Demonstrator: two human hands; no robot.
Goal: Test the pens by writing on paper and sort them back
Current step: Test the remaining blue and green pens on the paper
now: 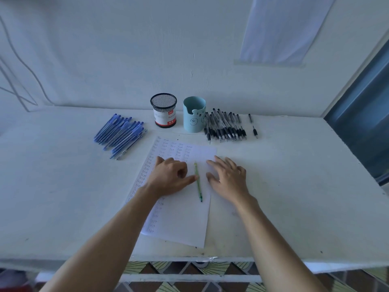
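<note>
Fingers of the left hand curl loosely under the palm and hold nothing, while its straight thumb touches the side of the green pen. That pen lies lengthwise on the paper, a sheet covered in rows of the written word "test", between the two hands. Just right of it, the right hand rests flat with fingers spread, partly on the sheet's right edge and partly on the white table. Along the back, well apart from the hands, blue pens lie heaped at left. Next come a black mesh cup, a teal bear cup just beside it, and a heap of black pens.
</note>
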